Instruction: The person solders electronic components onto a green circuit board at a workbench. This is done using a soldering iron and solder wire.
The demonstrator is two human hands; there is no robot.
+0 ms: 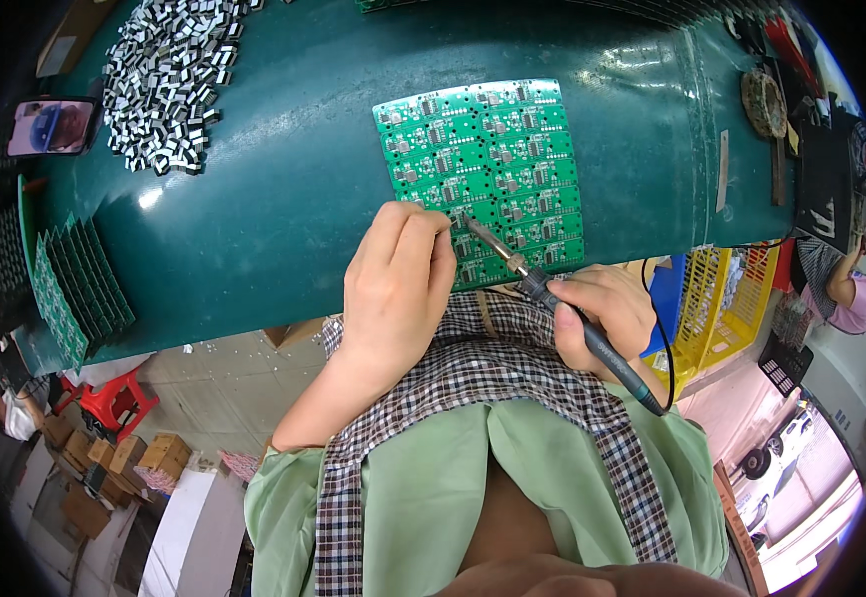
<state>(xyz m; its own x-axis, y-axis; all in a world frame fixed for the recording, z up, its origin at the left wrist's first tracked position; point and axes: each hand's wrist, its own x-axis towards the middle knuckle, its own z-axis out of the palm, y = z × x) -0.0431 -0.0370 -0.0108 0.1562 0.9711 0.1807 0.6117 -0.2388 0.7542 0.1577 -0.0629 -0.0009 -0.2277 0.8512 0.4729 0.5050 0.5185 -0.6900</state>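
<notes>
A green circuit board panel (484,134), made up of several repeated small boards with chips, lies on the table's near half. My right hand (607,313) grips a soldering iron (609,356) by its dark handle, with the metal tip slanting up to the left onto a board in the lower left of the panel. Beside that tip, over the panel's left edge, my left hand (393,284) is closed with thumb and fingers pressed together. Whatever it may be pinching is too small or hidden to make out. The iron's black cable loops up on the right of my right hand.
On the green table (284,189), a heap of small metal parts (166,85) sits at the far left, near a phone (52,126). Upright green boards (80,289) stand at the left edge. A yellow basket (716,308) is by the right front edge; a brown round holder (763,102) lies far right.
</notes>
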